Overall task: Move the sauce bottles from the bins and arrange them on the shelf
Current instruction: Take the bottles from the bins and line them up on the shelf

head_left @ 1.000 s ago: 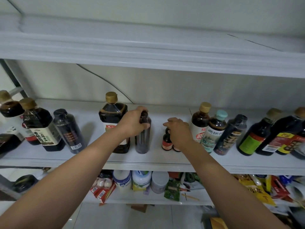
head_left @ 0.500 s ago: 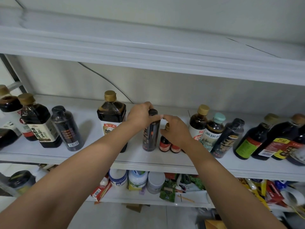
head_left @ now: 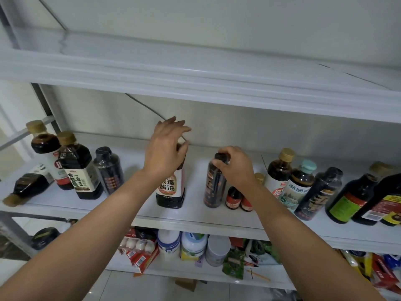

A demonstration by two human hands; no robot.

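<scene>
The middle shelf (head_left: 195, 213) already carries a long line of sauce bottles from end to end, so much of the arranging looks done. One dark bottle (head_left: 28, 187) at the far left lies on its side and would want standing up. The bins are out of view, so how many bottles remain to be fetched cannot be told. What is left here seems to be closing gaps and squaring the row.

The large soy sauce bottle (head_left: 170, 187), white-labelled, stands upright at mid-shelf. The slim dark bottle (head_left: 213, 185) stands to its right with a gap between them, just beside two small red-labelled bottles (head_left: 233, 197).

Both forearms reach forward and up to the shelf. The left hand (head_left: 167, 148) is over the neck of the soy sauce bottle, its fingers (head_left: 178, 124) spread and straight, gripping nothing; whether the palm touches the cap is hidden. The right hand (head_left: 235, 168) sits on top of the slim bottle, fingers curled round its black cap.
</scene>
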